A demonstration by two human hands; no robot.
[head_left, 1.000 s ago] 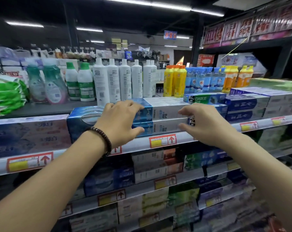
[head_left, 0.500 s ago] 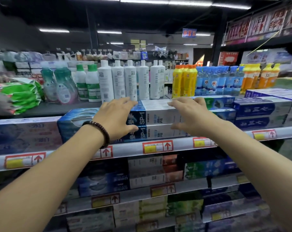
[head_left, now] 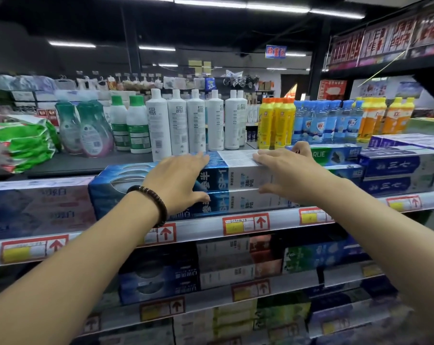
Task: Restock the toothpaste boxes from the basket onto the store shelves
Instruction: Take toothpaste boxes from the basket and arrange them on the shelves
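Note:
Two long blue and white toothpaste boxes (head_left: 238, 181) lie stacked on the top shelf (head_left: 201, 230), front faces toward me. My left hand (head_left: 178, 180), a dark bead bracelet on its wrist, grips the upper box left of centre, fingers over its top and thumb on the front at the seam. My right hand (head_left: 290, 175) holds the same box near its right end in the same way. The basket is not in view.
Other toothpaste boxes flank the stack: pale blue ones (head_left: 36, 207) to the left, green Darlie (head_left: 335, 156) and dark blue ones (head_left: 397, 168) to the right. Detergent bottles (head_left: 196, 120) stand behind. Lower shelves (head_left: 235, 292) are packed with more boxes.
My right hand has slid left along the upper box, closer to my left hand. The left hand stays at its spot on the box. The view has shifted slightly.

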